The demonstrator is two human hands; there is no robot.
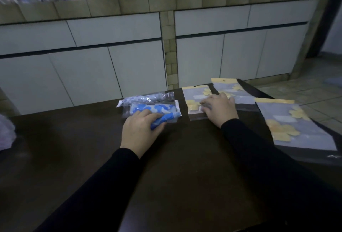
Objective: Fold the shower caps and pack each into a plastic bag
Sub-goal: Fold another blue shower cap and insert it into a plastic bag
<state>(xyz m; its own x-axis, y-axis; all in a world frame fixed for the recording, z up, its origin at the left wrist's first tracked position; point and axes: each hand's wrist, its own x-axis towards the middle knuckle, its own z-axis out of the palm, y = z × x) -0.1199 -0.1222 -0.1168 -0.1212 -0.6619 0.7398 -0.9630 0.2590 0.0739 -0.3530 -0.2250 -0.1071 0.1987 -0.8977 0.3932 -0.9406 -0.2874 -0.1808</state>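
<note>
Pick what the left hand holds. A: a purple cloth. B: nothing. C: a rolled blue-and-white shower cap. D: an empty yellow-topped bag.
C: the left hand curls round a rolled blue-and-white shower cap, in front of two packed caps on the table.

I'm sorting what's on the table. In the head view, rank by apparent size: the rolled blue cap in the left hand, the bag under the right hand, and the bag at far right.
1. Far-right bag, though it lies nearer the camera.
2. Bag under the right hand, partly covered.
3. Rolled blue cap gripped by the left hand.
</note>
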